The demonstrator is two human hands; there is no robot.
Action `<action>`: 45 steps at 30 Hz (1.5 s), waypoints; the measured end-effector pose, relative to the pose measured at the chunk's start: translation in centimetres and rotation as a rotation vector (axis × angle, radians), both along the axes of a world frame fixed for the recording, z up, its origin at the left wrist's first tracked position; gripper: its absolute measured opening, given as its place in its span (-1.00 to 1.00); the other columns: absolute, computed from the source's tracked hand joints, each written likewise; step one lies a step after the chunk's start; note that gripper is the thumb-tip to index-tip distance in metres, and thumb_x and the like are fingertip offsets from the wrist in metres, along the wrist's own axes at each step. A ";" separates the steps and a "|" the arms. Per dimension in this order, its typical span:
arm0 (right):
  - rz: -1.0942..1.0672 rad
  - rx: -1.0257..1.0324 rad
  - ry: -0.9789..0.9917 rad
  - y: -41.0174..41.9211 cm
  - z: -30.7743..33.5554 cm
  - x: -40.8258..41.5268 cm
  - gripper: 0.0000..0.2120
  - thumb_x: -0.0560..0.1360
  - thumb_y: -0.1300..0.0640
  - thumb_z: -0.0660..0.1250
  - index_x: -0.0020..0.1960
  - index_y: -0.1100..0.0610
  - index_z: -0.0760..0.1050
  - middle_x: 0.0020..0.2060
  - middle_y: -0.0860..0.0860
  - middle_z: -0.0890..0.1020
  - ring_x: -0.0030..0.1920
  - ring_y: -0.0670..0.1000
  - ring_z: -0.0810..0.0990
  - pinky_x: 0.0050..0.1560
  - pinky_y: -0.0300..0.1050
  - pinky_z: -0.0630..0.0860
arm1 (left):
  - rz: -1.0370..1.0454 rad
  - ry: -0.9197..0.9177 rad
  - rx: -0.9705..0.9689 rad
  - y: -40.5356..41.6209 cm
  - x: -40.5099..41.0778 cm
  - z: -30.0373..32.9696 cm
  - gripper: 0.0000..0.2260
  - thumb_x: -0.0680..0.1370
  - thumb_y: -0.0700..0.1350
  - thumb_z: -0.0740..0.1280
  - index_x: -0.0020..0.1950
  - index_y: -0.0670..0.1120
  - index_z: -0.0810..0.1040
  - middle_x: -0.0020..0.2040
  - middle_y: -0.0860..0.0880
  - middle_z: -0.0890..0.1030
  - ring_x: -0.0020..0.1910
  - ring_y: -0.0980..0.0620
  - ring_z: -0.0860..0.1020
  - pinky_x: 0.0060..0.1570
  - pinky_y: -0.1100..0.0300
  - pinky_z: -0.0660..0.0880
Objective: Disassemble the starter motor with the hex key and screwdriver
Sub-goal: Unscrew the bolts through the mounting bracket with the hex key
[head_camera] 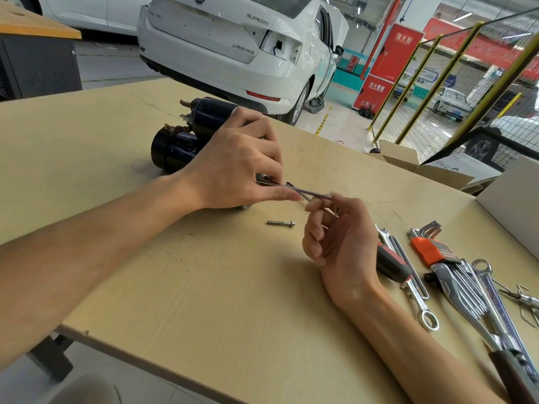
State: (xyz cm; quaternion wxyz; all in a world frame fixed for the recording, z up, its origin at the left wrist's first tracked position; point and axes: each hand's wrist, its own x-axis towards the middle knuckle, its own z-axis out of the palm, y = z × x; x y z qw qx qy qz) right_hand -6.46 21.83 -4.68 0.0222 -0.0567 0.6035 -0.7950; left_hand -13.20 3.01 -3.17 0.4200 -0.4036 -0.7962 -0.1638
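Left hand (236, 164) covers the near end of the starter motor (186, 135); the joint under its palm is hidden. Left fingers clasp the motor body, thumb along the hex key (309, 193). Right hand (335, 237) pinches the key's outer end between thumb and forefinger. One loose bolt (280, 223) lies on the bench (204, 287), just below the key. One screwdriver (390, 262), partly behind the right wrist.

The left hand (236, 161) covers the near end of the starter motor (186, 138), so where the hex key (309, 193) meets it stays hidden. The key's far end vanishes inside the right hand (335, 237). A screwdriver (390, 263) shows only part of its handle behind that wrist. The chrome wrenches (478, 301) run off the lower right edge.
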 end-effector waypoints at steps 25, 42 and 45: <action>0.060 -0.050 0.083 0.1 0.6 0.0 -0.77 0.61 0.13 0.23 -0.06 0.09 0.66 -0.26 0.02 0.58 -0.38 -0.05 0.53 -0.49 -0.25 0.41 | 0.153 0.035 0.014 -1.4 0.0 1.5 -0.41 0.42 0.40 0.35 0.20 -0.02 0.66 0.27 -0.11 0.58 0.31 -0.06 0.36 0.23 0.04 0.15; -0.429 0.706 0.761 -0.5 0.7 0.4 -0.63 0.65 -0.09 0.07 -0.13 0.07 0.52 -0.27 -0.13 0.52 -0.14 0.04 0.52 -0.11 -0.11 0.41 | -0.104 -0.765 0.037 -7.1 0.4 4.8 -0.33 0.31 -0.25 0.62 0.25 0.33 0.55 0.41 0.35 0.41 0.43 0.40 0.25 0.41 0.32 0.15; -0.355 0.763 0.673 -1.5 0.4 0.4 -0.60 0.65 -0.13 0.08 -0.04 0.10 0.56 -0.25 -0.08 0.58 -0.18 0.02 0.52 -0.13 -0.04 0.46 | -0.095 -0.777 0.031 -7.2 0.4 4.9 -0.35 0.34 -0.31 0.59 0.23 0.31 0.57 0.42 0.33 0.39 0.45 0.36 0.24 0.49 0.19 0.14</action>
